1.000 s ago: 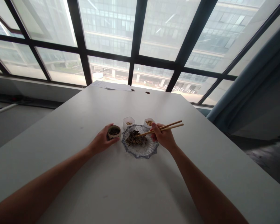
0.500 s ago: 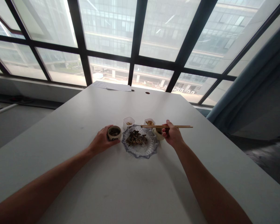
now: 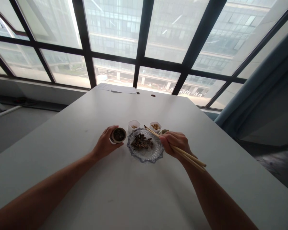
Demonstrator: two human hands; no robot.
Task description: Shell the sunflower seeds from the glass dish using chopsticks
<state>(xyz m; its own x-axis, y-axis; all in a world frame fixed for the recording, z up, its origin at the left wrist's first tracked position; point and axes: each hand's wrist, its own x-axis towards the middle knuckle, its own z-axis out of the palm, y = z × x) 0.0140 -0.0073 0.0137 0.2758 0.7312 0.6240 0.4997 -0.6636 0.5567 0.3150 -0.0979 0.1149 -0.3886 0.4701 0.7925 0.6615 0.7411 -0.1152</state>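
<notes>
Work at a broad white table [image 3: 115,195], pale and smooth-topped, under a window of dark-framed panes [image 3: 163,32]. Left hand [image 3: 105,142] bent round a small, round, light-walled cup [image 3: 112,140]: thumb on the near side, fingers on the far, spread only to the cup's width and in contact with it. Cup's mouth faces up and looks slightly tilted; dark contents inside, too shadowed to identify. Whether its base touches the tabletop, cannot tell. Just right of it, a clear, patterned glass plate with a scalloped, bluish rim [image 3: 145,159] lies flat; a loose heap of dark, slender, seed-like pieces [image 3: 141,141] sits left of the plate's middle. Right hand [image 3: 176,143] at the plate's right edge, fingers closed about a pair of slim, light-brown wooden chopsticks [image 3: 187,155]. Tips close together, above the plate's far rim, between two small, white, angular containers; a dark spot at the tips, too small to say whether a piece is gripped. Left container [image 3: 130,128] and right container [image 3: 151,128] both hold light-brown bits. Behind the right hand, partly hidden, a second round, dark-mouthed cup [image 3: 164,131]. White paper sheets [image 3: 120,89] at the table's far edge; blue-grey curtain [image 3: 252,86] far right.
</notes>
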